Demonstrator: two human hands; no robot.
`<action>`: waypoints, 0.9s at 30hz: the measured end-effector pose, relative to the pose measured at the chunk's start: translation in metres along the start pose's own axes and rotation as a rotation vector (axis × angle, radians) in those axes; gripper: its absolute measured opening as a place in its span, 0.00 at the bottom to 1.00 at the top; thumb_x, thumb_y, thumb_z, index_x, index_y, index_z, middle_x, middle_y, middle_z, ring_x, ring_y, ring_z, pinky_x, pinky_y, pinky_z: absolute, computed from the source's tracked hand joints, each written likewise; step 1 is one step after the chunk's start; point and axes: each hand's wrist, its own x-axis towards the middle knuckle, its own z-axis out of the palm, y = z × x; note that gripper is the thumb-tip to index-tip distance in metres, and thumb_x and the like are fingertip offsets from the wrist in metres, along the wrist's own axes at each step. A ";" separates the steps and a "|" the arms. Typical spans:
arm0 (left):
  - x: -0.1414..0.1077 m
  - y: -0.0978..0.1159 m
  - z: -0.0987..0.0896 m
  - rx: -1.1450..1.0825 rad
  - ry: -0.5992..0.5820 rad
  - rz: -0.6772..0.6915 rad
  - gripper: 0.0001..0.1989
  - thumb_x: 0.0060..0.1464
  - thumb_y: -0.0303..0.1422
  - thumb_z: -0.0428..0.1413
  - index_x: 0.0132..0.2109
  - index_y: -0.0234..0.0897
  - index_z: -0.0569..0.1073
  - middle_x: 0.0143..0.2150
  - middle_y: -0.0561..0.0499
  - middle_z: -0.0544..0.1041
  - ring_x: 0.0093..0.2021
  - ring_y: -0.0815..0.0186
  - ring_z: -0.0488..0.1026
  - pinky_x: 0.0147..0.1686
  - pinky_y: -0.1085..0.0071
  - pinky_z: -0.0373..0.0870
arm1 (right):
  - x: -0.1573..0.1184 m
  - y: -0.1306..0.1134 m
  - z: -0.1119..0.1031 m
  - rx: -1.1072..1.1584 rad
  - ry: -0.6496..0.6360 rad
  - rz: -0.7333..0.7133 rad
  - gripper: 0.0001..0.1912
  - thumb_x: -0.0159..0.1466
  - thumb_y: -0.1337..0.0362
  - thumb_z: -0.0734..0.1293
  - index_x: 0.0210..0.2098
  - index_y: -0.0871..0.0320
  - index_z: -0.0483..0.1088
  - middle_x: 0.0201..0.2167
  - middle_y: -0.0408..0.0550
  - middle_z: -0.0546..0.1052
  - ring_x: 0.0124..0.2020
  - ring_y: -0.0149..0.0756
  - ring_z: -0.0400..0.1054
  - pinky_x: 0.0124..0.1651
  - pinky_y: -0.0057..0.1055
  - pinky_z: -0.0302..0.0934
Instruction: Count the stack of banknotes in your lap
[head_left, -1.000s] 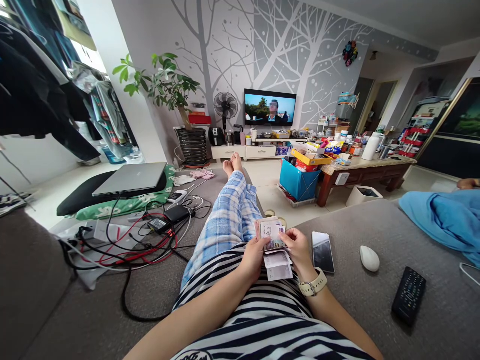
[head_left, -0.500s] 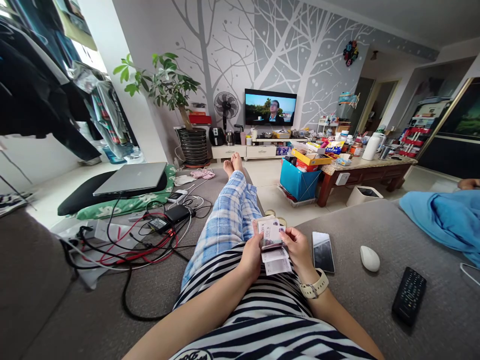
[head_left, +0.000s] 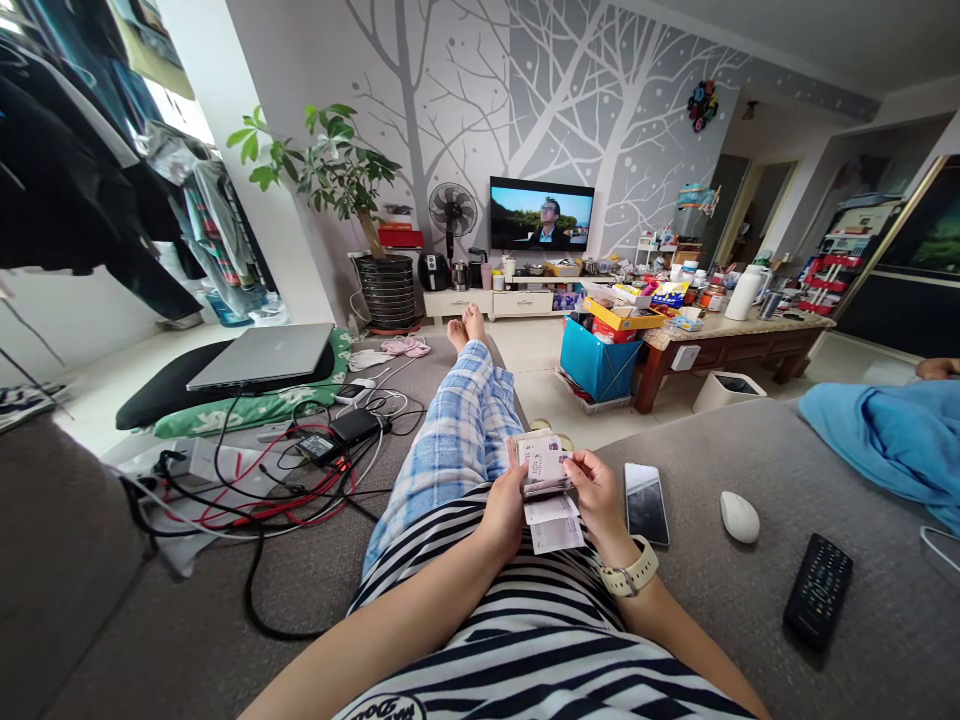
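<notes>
A stack of pale printed banknotes point(head_left: 541, 466) is held over my lap between both hands. My left hand point(head_left: 505, 508) grips the stack's left edge, thumb on top. The fingers of my right hand point(head_left: 598, 490) pinch its upper right edge, a beige-strapped watch point(head_left: 631, 570) on that wrist. Below the stack, loose notes point(head_left: 556, 533) lie overlapped against my striped shirt point(head_left: 540, 620). A phone point(head_left: 646, 505) lies on the sofa just right of my right hand.
On the grey sofa point(head_left: 705, 640) to the right are a white mouse point(head_left: 740, 517), a black remote point(head_left: 817, 590) and blue cloth point(head_left: 889, 430). At left lie tangled cables point(head_left: 285, 490) and a laptop point(head_left: 262, 357). A cluttered table point(head_left: 720, 345) stands ahead right.
My right fingers have shifted slightly up along the edge of the notes. The stack's lower edges show more, and the loose notes sit slightly lower.
</notes>
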 end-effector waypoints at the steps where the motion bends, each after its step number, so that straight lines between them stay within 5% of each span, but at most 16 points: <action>1: 0.000 0.000 0.000 0.003 0.004 -0.003 0.13 0.54 0.35 0.55 0.42 0.30 0.76 0.40 0.41 0.81 0.38 0.58 0.79 0.45 0.63 0.73 | 0.000 0.000 0.000 -0.002 0.001 -0.005 0.14 0.62 0.53 0.66 0.32 0.59 0.70 0.28 0.45 0.72 0.30 0.32 0.63 0.33 0.26 0.59; 13: -0.004 0.002 0.004 -0.022 0.024 -0.001 0.10 0.55 0.31 0.54 0.40 0.31 0.76 0.38 0.42 0.82 0.36 0.59 0.79 0.44 0.64 0.75 | -0.003 0.001 -0.001 0.011 0.046 0.025 0.19 0.63 0.49 0.64 0.28 0.59 0.68 0.20 0.41 0.66 0.22 0.28 0.56 0.26 0.25 0.50; 27: -0.005 -0.001 0.003 -0.038 -0.030 -0.017 0.10 0.49 0.29 0.58 0.41 0.33 0.76 0.38 0.42 0.81 0.35 0.58 0.78 0.42 0.63 0.74 | 0.004 0.013 -0.001 0.024 0.118 0.155 0.21 0.55 0.48 0.70 0.24 0.59 0.64 0.21 0.41 0.65 0.24 0.27 0.58 0.28 0.25 0.55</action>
